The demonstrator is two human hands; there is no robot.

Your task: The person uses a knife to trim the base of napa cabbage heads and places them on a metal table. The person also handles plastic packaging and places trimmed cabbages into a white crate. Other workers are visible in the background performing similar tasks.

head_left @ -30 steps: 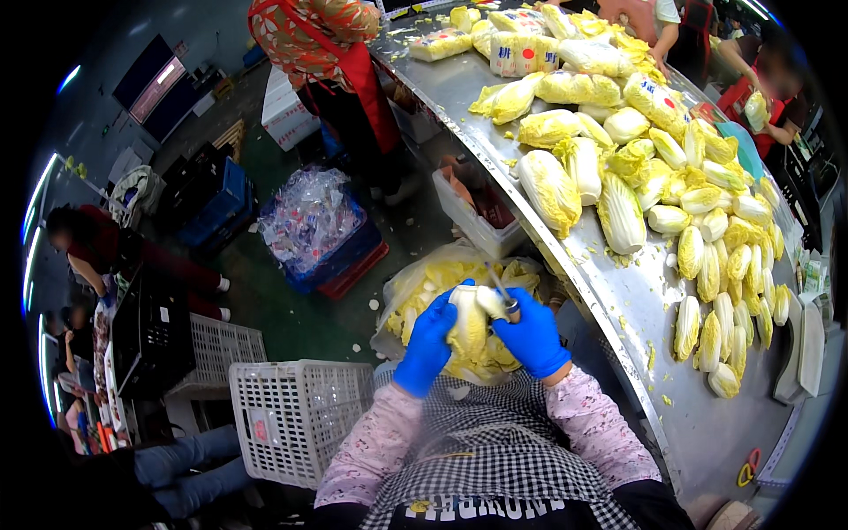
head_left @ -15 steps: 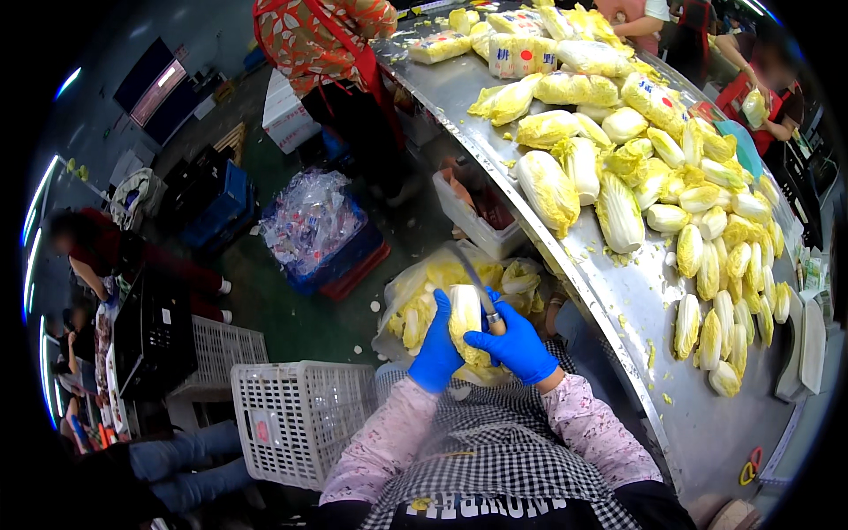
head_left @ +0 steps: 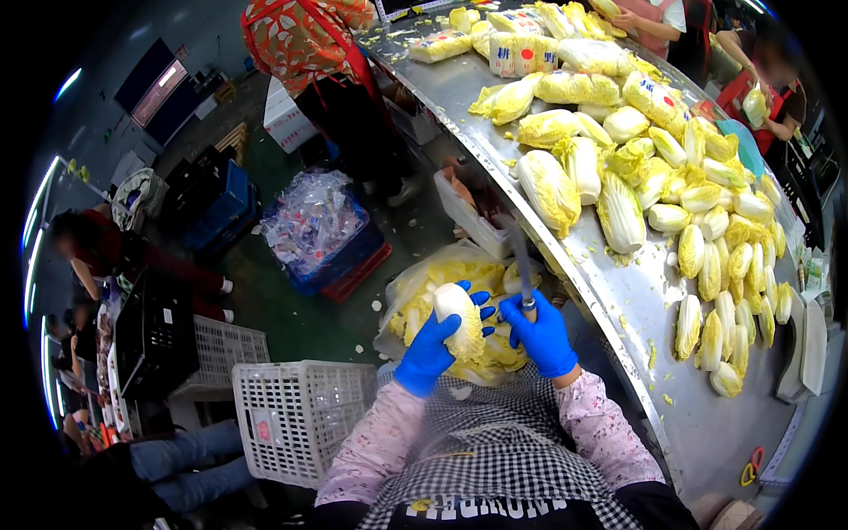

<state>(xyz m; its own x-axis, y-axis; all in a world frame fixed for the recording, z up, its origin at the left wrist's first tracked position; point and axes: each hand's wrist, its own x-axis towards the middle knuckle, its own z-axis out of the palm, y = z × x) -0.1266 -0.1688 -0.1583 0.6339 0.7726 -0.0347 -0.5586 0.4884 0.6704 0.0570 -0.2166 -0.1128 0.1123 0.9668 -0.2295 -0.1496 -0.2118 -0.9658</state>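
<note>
A napa cabbage, white at its base with pale yellow leaves, lies in my left hand, whose blue-gloved fingers curl round it. My right hand, gloved in blue too, grips a knife by its wooden handle. The blade points up and away, somewhat blurred, and is apart from the cabbage. Beneath both hands sits a clear plastic bag filled with yellow cabbage leaves. Many more napa cabbages are piled on the metal table to my right, a few of them wrapped in printed film.
At my left stands a white slotted crate. Farther off, a blue bin holds crumpled plastic film. Red-handled scissors lie on the table's near right. A person in a patterned shirt stands at the far table edge; others work across it.
My hands have moved apart. The knife has swung away from the cabbage to the right, and the cabbage has tilted in my left hand. The person in the patterned shirt has shifted slightly left.
</note>
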